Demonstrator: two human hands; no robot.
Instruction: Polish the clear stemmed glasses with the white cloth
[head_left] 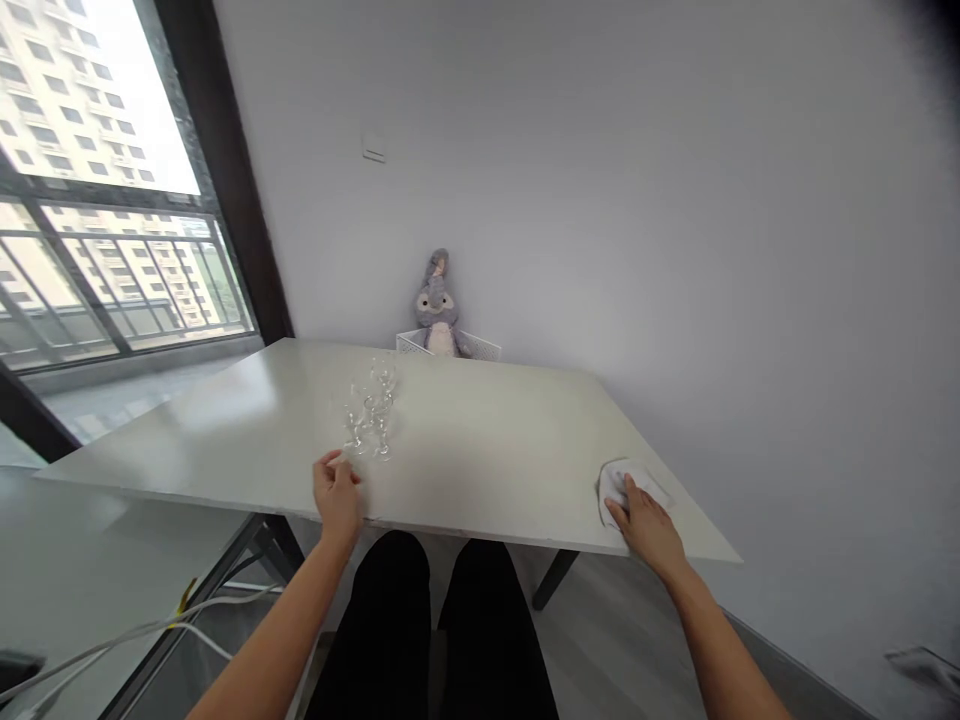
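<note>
Resting half-open right hand (651, 530) on white cloth (613, 485) near front edge of table (480, 440); curling left hand (337, 500) beside clustered stemmed glasses (382, 425), cannot tell whether holding anything. Could topple several by brushing one.

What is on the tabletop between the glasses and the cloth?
Nothing: in the head view, the stretch of tabletop between the clear glasses and the white cloth under the right hand is bare.

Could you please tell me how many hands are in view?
2: the left hand near the clear glasses, and the right hand on the white cloth.
</note>
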